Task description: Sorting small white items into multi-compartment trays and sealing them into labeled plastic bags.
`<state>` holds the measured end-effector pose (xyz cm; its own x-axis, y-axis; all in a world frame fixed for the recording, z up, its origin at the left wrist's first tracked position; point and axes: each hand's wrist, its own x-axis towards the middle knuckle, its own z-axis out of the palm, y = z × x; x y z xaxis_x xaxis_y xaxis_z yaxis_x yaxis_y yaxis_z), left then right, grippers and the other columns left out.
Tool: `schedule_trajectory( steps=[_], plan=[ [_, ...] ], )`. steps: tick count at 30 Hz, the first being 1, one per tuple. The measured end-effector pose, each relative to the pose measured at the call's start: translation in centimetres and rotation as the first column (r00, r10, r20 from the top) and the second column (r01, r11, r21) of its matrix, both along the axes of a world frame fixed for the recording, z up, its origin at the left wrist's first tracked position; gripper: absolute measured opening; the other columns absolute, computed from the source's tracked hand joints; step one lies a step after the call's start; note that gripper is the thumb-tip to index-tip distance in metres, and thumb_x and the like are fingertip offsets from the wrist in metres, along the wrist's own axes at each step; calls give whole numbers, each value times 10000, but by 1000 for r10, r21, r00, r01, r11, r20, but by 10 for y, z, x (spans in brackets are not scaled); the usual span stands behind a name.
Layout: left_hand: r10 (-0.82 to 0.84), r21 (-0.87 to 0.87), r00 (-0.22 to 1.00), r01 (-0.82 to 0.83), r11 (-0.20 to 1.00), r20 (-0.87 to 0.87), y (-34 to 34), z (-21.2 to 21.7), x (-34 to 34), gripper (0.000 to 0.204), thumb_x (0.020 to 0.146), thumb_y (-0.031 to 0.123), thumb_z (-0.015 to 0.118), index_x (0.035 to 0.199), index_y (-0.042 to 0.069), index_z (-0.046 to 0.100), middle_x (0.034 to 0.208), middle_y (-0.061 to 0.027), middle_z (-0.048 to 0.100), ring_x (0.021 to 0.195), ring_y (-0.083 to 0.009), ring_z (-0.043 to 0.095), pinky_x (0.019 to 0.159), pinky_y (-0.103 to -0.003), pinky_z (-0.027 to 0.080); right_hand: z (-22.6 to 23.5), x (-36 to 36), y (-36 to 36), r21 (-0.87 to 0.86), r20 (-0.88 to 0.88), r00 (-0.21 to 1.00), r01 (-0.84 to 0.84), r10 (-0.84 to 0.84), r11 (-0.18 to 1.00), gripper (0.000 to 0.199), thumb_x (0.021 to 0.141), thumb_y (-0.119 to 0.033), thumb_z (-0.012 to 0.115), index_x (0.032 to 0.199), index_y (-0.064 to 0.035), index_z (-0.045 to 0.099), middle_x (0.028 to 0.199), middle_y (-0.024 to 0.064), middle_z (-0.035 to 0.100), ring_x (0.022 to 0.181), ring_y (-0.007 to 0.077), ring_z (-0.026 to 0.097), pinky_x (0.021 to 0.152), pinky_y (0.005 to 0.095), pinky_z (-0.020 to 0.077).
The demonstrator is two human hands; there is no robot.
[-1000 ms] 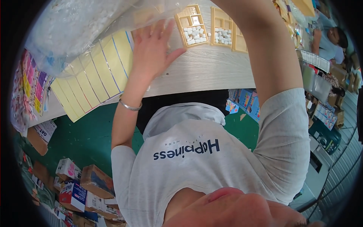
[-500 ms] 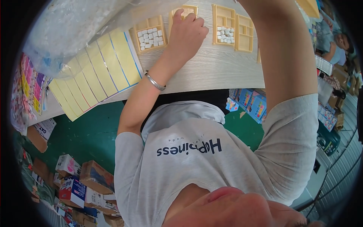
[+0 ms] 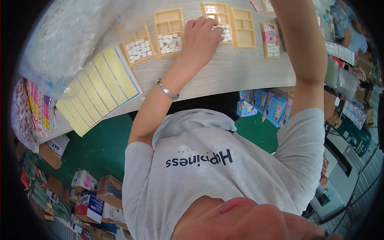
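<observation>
My left hand [image 3: 200, 44], with a silver bangle at the wrist, reaches over a beige compartment tray [image 3: 229, 18]. Its fingers are curled at the tray's edge; the fingertips and anything in them are hidden. White pieces lie in that tray's lower part and small pale pieces in its upper part. To its left stand a second tray [image 3: 168, 16] and a third one [image 3: 149, 35], both with white chunky pieces. A tray with bare compartments [image 3: 245, 28] adjoins on the right. My right forearm [image 3: 304, 44] runs out past the top edge; that hand is out of the picture.
A big clear bag of white pieces [image 3: 66, 44] covers the left of the table, beside a yellow lined sheet [image 3: 100, 88]. A narrow tray with a pink packet [image 3: 271, 37] lies near my right arm. Cartons [image 3: 89, 206] stand lower left; blue boxes [image 3: 274, 106] sit below the table edge.
My left hand has gone from the second tray to the one on its right, where pale pieces now show in the upper part. The view has shifted, and my right forearm appears farther right.
</observation>
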<state>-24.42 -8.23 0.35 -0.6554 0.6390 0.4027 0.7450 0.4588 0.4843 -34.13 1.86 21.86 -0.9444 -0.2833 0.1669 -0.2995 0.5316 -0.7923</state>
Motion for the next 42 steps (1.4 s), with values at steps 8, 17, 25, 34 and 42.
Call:
schedule_trajectory(
  steps=[8,17,25,34,42],
  plan=[
    [17,-308,997,-37,951,-70,18,-9,28,723,898,526,667,1469,107,521,1559,-46,454,1477,-256,340,1168,-551,290,-173,145,148,417,-21,989,142,-147,898,198,958,-165,691,1150,-119,713,1033,53,712,903,197,687,724,332,546],
    [-84,-373,995,59,926,-50,2,-2,24,834,868,644,642,1508,135,477,1598,-13,408,1500,-255,314,1205,-585,231,-187,181,155,458,-124,991,96,-44,884,371,871,-37,709,1229,-129,679,1203,64,642,1025,289,661,849,386,558],
    [-57,-309,997,38,950,-54,9,6,26,793,865,640,654,1471,146,520,1554,-54,462,1473,-272,358,1196,-578,239,-182,196,174,262,-76,983,179,-165,948,402,875,11,701,1256,-117,687,1303,114,660,1160,272,652,923,337,557],
    [-122,-8,986,121,993,-114,87,-10,28,218,853,94,646,1055,62,720,1030,-23,699,1015,-211,625,1063,-444,409,-186,204,170,215,-46,849,523,-526,825,297,880,30,716,1146,-99,747,1082,76,732,929,171,708,796,267,565],
    [-135,-211,985,109,971,-109,74,-6,48,575,886,414,696,1332,60,616,1414,-73,564,1371,-244,459,1165,-485,312,-195,198,178,298,-308,850,513,-428,805,162,874,-91,742,1033,-85,773,918,88,721,790,251,692,713,333,549]
  ],
)
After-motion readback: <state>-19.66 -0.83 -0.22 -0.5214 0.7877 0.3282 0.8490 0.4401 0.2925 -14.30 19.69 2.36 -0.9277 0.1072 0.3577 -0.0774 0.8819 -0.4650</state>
